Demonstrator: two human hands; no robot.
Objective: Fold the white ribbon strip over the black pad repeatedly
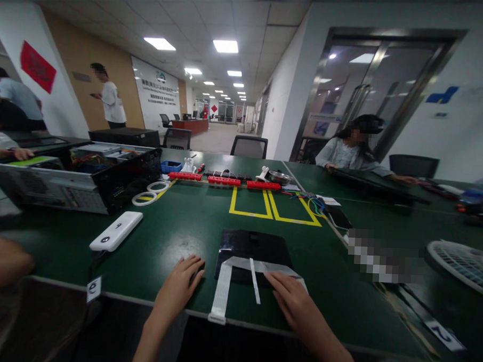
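Note:
A dark flat panel (254, 244) lies on the green table in front of me. Across its near part runs a pale flat ribbon cable (223, 289), folded at a corner, with one end hanging toward the table's near edge. Over the cable lies a narrow white strip (255, 283). My left hand (177, 285) rests on the table left of the panel, fingers stretched out, holding nothing. My right hand (290, 295) lies at the panel's near right corner, fingers extended, fingertips at the cable; part of the cable is hidden under it.
A white power bank (117, 231) and an opened computer case (101, 177) stand left. Red strips (224, 181), yellow tape outlines (250, 214) and coloured wires (316, 205) lie farther back. A racket (462, 265) is at right. A co-worker (357, 148) sits across; another person's arm (3, 261) is left.

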